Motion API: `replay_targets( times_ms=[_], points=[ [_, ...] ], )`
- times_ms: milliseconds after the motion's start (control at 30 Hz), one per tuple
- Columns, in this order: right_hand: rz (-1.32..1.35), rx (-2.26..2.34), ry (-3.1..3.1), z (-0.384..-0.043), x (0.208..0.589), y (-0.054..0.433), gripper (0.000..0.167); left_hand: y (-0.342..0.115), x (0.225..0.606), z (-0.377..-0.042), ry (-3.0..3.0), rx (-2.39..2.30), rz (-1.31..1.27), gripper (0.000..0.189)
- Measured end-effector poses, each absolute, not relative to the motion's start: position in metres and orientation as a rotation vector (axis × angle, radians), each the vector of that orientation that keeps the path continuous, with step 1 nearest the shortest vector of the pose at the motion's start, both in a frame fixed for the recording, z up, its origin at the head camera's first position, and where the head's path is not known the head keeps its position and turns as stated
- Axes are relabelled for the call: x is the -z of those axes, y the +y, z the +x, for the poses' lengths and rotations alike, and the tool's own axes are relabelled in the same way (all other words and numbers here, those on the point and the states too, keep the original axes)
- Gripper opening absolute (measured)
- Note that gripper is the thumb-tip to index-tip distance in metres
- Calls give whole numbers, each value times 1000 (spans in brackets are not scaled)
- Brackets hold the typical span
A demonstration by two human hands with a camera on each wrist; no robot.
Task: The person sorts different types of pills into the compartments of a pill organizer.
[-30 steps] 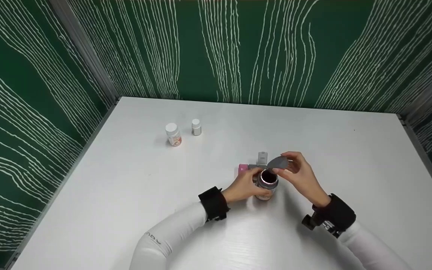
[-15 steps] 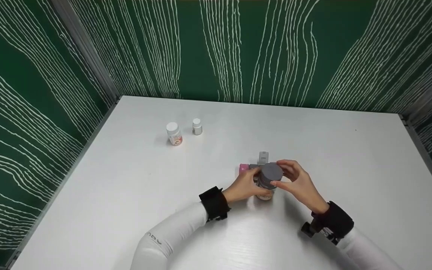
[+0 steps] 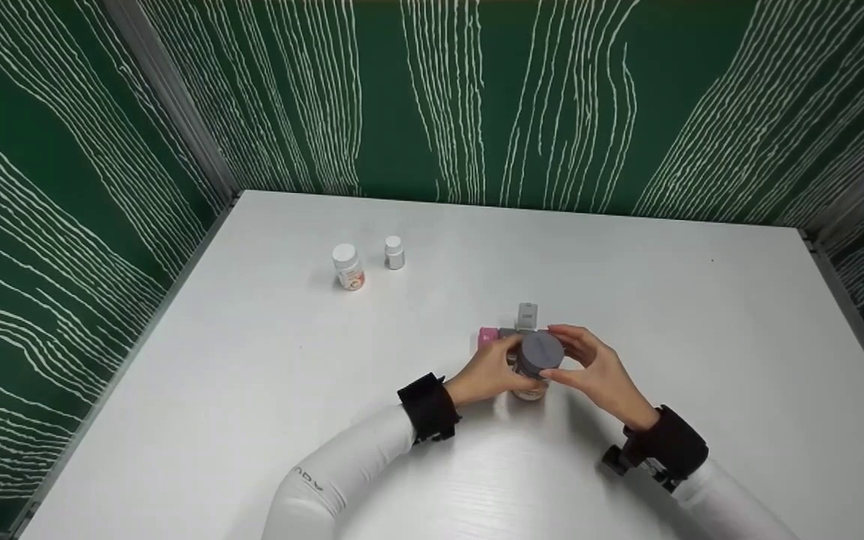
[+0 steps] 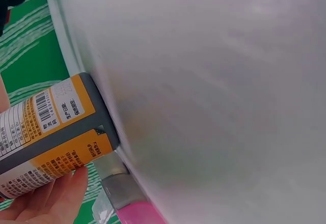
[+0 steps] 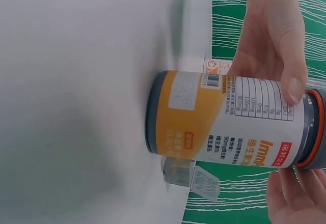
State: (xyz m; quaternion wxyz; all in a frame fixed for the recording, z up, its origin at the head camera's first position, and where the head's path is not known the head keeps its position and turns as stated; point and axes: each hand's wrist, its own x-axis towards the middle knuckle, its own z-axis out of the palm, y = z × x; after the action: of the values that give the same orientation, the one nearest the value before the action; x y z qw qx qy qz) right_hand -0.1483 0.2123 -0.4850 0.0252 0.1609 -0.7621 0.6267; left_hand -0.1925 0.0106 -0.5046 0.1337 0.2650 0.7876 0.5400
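A supplement bottle (image 3: pixel 529 393) with an orange and white label stands on the white table. My left hand (image 3: pixel 486 372) grips it round its side, thumb toward me. My right hand (image 3: pixel 603 375) holds the round grey cap (image 3: pixel 542 351) by its edge over the bottle's mouth. In the right wrist view, an orange ring shows between bottle (image 5: pixel 229 119) and cap; whether the cap is fully seated I cannot tell. Just behind stands a small pill box with a pink compartment (image 3: pixel 487 335), a grey one (image 3: pixel 507 332) and a raised clear lid (image 3: pixel 527 315), partly hidden by hands and bottle.
Farther back on the left stand a white bottle (image 3: pixel 348 268) with an orange-marked label and a smaller white bottle (image 3: pixel 394 253), both capped. Green walls with white lines rise beyond the table's back and side edges.
The right hand has brought the tilted grey cap down onto the bottle's open mouth, where it now lies flat. My left hand has stayed round the bottle.
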Motion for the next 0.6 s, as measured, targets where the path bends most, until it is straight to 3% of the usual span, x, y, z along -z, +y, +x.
replay_targets(
  times_ms=[333, 600],
  points=[
    [643, -1846, -2403, -155, 479, 216, 56, 10, 504, -192, 2291, -1560, 799, 63],
    [464, -1775, -2456, -148, 482, 208, 51, 10, 502, -192, 2306, -1557, 804, 60]
  ],
)
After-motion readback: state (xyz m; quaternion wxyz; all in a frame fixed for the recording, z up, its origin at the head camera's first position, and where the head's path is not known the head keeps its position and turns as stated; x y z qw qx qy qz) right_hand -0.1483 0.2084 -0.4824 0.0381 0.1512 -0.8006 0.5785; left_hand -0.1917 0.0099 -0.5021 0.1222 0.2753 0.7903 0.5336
